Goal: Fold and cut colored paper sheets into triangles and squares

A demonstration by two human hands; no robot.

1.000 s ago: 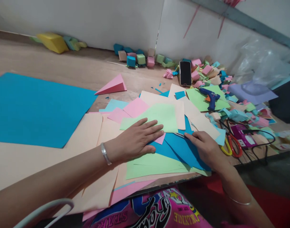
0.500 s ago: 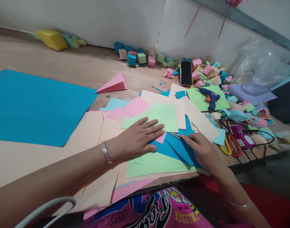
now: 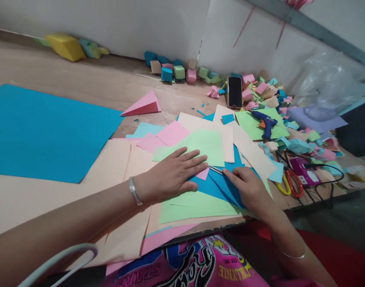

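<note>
My left hand [image 3: 178,171] lies flat with fingers stretched out, pressing on a light green sheet [image 3: 208,143] and the papers under it. My right hand [image 3: 252,189] is closed around scissors [image 3: 216,170]. Their thin metal blades point left, close to the left fingertips, and the handles are hidden in the hand. The blades lie at the lower edge of the light green sheet, above blue paper [image 3: 222,189]. A small pink piece [image 3: 204,174] shows beside the left fingers. More green paper [image 3: 182,211] lies below both hands.
A large blue sheet [image 3: 50,135] covers the left side. Behind the hands lies a folded pink piece [image 3: 143,104]. To the right are a glue gun [image 3: 264,123], a phone [image 3: 234,91], red-and-yellow-handled scissors [image 3: 294,183], a purple box with cables [image 3: 303,171] and heaped paper shapes [image 3: 261,88].
My right hand has moved slightly left with the scissors, bringing the blades nearer the left fingertips. My left hand stays in place on the paper.
</note>
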